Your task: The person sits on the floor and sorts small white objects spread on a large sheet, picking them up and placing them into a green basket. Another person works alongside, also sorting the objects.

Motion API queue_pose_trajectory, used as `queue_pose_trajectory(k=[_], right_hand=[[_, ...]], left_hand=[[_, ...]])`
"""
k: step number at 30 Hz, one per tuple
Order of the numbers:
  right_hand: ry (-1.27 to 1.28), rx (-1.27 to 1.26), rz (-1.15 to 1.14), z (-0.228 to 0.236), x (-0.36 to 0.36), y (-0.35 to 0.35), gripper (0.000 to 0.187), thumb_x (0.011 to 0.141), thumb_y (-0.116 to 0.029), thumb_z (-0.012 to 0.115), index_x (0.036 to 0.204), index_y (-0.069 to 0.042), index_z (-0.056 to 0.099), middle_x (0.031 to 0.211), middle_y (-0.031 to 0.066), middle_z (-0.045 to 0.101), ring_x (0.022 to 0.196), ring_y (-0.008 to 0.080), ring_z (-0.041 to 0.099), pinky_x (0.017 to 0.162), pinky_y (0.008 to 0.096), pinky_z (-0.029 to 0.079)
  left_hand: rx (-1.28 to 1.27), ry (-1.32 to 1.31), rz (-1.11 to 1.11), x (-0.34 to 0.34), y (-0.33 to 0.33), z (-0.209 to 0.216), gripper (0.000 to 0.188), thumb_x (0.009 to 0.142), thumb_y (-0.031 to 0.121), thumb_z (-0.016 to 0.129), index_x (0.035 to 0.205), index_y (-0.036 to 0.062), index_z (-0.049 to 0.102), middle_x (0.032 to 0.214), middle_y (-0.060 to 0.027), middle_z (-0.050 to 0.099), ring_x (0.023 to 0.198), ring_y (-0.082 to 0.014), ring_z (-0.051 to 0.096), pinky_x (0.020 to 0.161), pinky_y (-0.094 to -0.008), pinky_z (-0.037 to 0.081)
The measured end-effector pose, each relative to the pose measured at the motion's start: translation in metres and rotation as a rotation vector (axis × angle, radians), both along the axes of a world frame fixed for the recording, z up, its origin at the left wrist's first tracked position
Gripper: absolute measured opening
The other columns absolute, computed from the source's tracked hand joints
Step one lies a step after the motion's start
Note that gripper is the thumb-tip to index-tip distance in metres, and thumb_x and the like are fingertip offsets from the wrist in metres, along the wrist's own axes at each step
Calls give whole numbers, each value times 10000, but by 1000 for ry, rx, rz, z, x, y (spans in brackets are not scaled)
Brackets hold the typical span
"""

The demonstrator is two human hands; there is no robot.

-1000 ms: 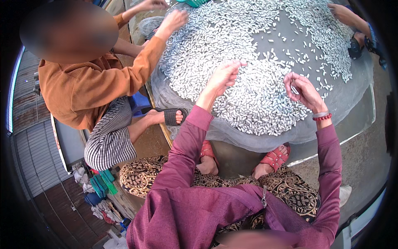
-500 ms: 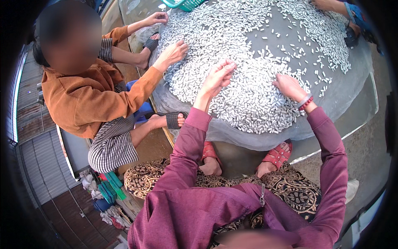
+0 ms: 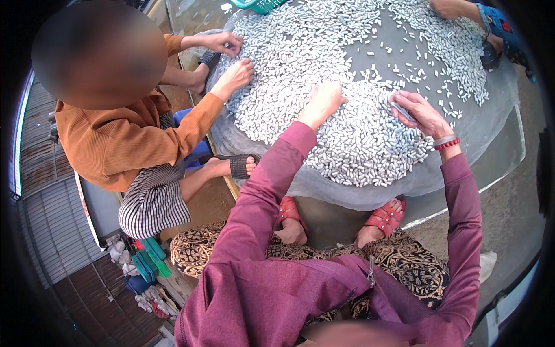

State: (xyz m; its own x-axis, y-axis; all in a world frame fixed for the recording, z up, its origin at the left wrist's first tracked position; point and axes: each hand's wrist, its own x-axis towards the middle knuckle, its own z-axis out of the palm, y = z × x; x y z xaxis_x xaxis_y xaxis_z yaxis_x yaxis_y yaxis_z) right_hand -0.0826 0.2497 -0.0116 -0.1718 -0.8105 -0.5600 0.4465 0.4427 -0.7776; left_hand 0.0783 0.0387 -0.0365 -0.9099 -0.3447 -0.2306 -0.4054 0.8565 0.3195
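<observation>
Sheeting (image 3: 358, 199) bears cylinders (image 3: 364, 153), long axes jumbled; left hand (image 3: 324, 103) curled, grip hidden, right hand (image 3: 424, 114) perhaps pinching one.

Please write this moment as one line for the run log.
left hand: at pile of silvery pieces | right hand: fingers curled, contents unclear | co-worker's hands: at pile's left side

Bright, soft daylight; pale pieces (image 3: 364, 159) brightest; black fisheye rim (straight edges bowed).

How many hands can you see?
5: the person's left hand and right hand at the silvery pieces, near hand and far hand of the orange-sleeved co-worker, left, another co-worker's hand, upper right. More may be hidden.
</observation>
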Motion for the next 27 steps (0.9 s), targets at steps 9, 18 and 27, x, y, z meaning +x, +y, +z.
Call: queue_pose_trajectory(k=[9, 18, 27], right_hand=[[1565, -426, 416, -33, 78, -22, 42, 730, -77, 548, 744, -46, 524, 729, 112, 549, 707, 275, 579, 617, 390, 451], [1599, -251, 616, -25, 87, -17, 74, 780, -66, 490, 819, -8, 517, 713, 119, 556, 687, 269, 596, 583, 374, 459], [741, -261, 168, -36, 62, -6, 58, 788, -79, 538, 835, -51, 521, 713, 24, 563, 576, 169, 534, 484, 282, 400]], left_hand=[[678, 146, 198, 12, -8, 26, 109, 781, 128, 564, 770, 22, 588, 617, -67, 558, 514, -178, 512, 479, -288, 422], [1018, 242, 210, 73, 14, 26, 115, 784, 101, 594, 877, 33, 585, 802, -10, 569, 618, -76, 493, 539, -225, 425], [398, 118, 145, 64, 21, 2, 241, 818, 275, 644, 915, 57, 605, 737, -70, 598, 576, -199, 554, 519, -302, 453]])
